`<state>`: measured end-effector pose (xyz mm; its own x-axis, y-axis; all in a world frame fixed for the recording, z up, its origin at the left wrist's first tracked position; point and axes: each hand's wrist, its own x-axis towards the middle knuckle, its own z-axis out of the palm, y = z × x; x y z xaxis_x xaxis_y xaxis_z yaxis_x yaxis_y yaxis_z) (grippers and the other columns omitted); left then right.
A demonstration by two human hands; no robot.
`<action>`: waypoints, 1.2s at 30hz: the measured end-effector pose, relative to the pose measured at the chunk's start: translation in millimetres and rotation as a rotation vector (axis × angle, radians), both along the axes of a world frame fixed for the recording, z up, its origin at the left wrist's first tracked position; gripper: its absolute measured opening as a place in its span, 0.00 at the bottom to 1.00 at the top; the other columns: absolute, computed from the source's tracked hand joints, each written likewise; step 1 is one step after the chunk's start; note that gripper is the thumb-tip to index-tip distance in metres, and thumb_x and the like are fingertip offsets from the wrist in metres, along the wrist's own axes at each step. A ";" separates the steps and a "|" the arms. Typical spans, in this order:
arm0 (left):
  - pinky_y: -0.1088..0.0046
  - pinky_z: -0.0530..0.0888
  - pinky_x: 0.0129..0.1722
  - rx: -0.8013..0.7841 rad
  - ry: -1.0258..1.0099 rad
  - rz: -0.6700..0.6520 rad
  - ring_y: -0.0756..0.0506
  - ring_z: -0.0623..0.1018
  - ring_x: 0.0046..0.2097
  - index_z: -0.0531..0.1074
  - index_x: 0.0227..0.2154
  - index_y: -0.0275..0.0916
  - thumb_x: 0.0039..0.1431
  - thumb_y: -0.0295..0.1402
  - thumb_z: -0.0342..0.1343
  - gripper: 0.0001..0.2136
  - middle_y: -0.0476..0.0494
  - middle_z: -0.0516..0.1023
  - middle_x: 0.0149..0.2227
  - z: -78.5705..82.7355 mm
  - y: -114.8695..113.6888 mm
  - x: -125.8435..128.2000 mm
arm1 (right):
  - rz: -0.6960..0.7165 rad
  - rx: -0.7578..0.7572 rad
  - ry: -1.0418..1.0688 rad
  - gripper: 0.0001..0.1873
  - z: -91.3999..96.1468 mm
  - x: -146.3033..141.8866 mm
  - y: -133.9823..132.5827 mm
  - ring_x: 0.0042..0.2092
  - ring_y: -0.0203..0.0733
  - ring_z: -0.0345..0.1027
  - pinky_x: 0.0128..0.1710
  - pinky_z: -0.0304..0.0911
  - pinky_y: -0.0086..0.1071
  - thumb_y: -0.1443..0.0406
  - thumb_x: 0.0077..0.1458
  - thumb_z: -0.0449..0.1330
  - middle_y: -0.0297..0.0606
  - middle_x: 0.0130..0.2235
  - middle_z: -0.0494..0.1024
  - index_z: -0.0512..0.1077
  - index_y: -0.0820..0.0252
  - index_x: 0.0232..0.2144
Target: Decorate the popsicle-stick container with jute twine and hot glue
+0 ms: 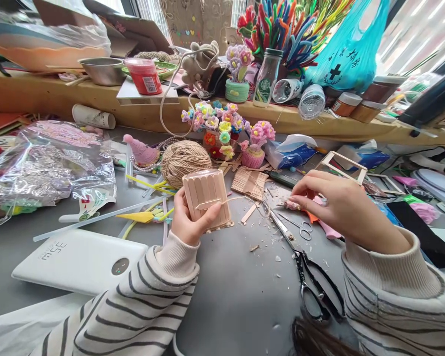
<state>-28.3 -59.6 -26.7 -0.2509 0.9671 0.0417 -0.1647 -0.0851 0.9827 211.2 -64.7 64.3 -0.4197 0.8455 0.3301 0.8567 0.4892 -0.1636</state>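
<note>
My left hand grips a small round pot made of wooden craft sticks, thumb pressed on its front over a strand of jute twine. The twine runs right from the pot toward my right hand. That hand is closed in a pinch near a small pink flower piece on the table; whether it holds the twine end or the flower I cannot make out. A ball of jute twine lies just behind the pot. Black-handled scissors lie open between my hands.
The grey table holds a white power bank, clear plastic bags, glue sticks, a mat of craft sticks, small scissors, pipe-cleaner flower pots and a dark phone. A cluttered wooden shelf runs along the back.
</note>
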 end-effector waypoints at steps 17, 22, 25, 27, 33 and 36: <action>0.62 0.74 0.42 -0.022 0.018 0.005 0.39 0.74 0.44 0.63 0.42 0.37 0.35 0.40 0.67 0.30 0.38 0.71 0.44 -2.1 5.7 -3.0 | -0.739 -0.271 -0.127 0.18 -52.8 56.9 -16.0 0.29 0.48 0.69 0.26 0.58 0.36 0.53 0.51 0.53 0.47 0.25 0.76 0.70 0.62 0.22; 0.61 0.74 0.42 -0.033 0.008 0.001 0.40 0.74 0.43 0.63 0.43 0.36 0.34 0.39 0.67 0.31 0.38 0.71 0.43 -3.5 7.3 -4.4 | -0.658 -0.301 -0.148 0.15 -70.7 51.3 -10.0 0.28 0.47 0.69 0.24 0.57 0.34 0.54 0.48 0.55 0.45 0.24 0.75 0.68 0.58 0.20; 0.62 0.74 0.40 -0.060 -0.020 -0.019 0.39 0.74 0.43 0.62 0.44 0.36 0.33 0.40 0.67 0.33 0.38 0.71 0.43 -1.6 5.6 -4.2 | -0.678 -0.316 -0.135 0.12 -76.6 52.9 -4.9 0.31 0.50 0.70 0.26 0.59 0.36 0.57 0.45 0.56 0.49 0.29 0.76 0.69 0.61 0.25; 0.62 0.75 0.39 -0.062 -0.040 -0.039 0.38 0.75 0.43 0.62 0.45 0.36 0.33 0.40 0.67 0.34 0.37 0.72 0.43 -0.4 4.3 -3.3 | -0.717 -0.339 -0.122 0.12 -78.4 59.0 -2.4 0.31 0.51 0.70 0.26 0.59 0.36 0.58 0.44 0.56 0.50 0.29 0.76 0.69 0.62 0.25; 0.58 0.74 0.39 -0.056 -0.115 -0.165 0.35 0.75 0.44 0.61 0.47 0.35 0.33 0.42 0.66 0.36 0.35 0.74 0.42 -0.9 2.7 0.3 | -0.765 -0.345 0.044 0.18 -58.8 76.0 -6.7 0.32 0.47 0.69 0.29 0.60 0.35 0.53 0.42 0.55 0.44 0.31 0.76 0.69 0.61 0.29; 0.59 0.73 0.40 -0.049 -0.068 -0.146 0.36 0.75 0.43 0.61 0.46 0.35 0.32 0.42 0.67 0.36 0.36 0.73 0.42 -1.9 2.3 0.6 | -0.766 -0.245 0.249 0.21 -39.3 65.9 -9.2 0.29 0.45 0.67 0.28 0.59 0.35 0.50 0.39 0.55 0.41 0.30 0.74 0.68 0.60 0.30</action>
<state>-27.7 -57.3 -28.6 -0.1078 0.9940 -0.0189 -0.2382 -0.0074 0.9712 277.1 -73.9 25.0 0.3602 0.9267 0.1073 0.8620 -0.2867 -0.4180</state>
